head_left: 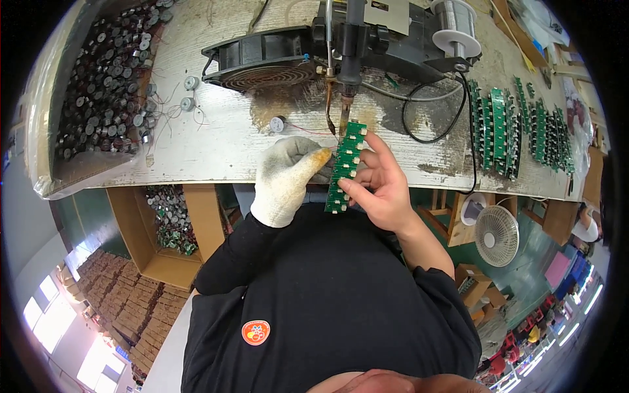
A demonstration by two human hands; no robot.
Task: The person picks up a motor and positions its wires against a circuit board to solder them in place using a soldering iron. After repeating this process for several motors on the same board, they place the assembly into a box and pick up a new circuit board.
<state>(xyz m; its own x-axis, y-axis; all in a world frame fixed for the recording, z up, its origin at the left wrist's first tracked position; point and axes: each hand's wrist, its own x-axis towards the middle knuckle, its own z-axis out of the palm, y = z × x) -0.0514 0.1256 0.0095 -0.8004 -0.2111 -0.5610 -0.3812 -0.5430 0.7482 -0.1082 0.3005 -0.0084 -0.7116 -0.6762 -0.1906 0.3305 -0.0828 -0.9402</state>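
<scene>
My bare right hand (382,187) grips a green circuit board strip (345,167) by its right edge, thumb on its face; small pale connectors run along the strip. The strip stands tilted, its far end beneath the soldering iron (345,108). A thin solder feed tube (329,105) ends beside the iron's tip. In a white glove stained at the fingertips, my left hand (288,173) is closed in a pinch at the strip's left edge. From a small round motor (277,124) on the table, a thin red wire runs to those fingertips; the exact grip is partly hidden.
Many wired motors (108,85) fill a plastic-lined box at left; two motors (187,103) lie beside it. A black fan (259,59) and a solder spool (453,26) stand behind. Rows of green board strips (498,131) lie right. Below the table edge is a cardboard box (164,265).
</scene>
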